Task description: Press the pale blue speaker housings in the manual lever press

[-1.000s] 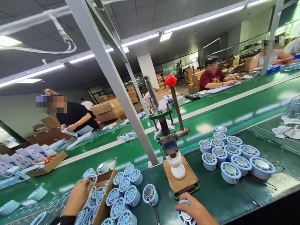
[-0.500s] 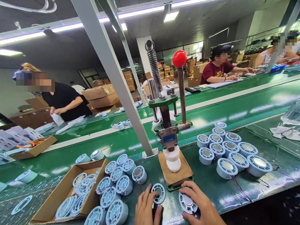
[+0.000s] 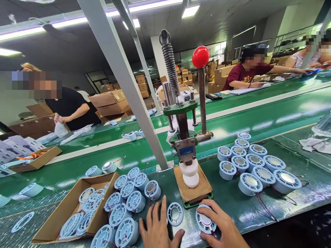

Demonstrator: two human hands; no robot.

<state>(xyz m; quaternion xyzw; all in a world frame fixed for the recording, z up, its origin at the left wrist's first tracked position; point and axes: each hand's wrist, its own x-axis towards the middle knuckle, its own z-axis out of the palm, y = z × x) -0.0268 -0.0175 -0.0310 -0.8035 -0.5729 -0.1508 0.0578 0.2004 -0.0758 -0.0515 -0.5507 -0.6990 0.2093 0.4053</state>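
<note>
green surface (image 3: 227, 198) beneath, our right grip (image 3: 222, 225) held a blue housing (image 3: 205, 219), perhaps steadying it; our left grip (image 3: 158, 225) spread wide.

The left hand (image 3: 159, 227) is bare, with slender, tapering fingers and a shorter thumb; the right hand (image 3: 219, 222) is likewise slim-fingered, and bare down to the bottom of the view

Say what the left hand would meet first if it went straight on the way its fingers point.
The left hand would probably meet the blue round part with the grey disc just ahead of it, though the exact gap in depth is hard to judge.
</note>
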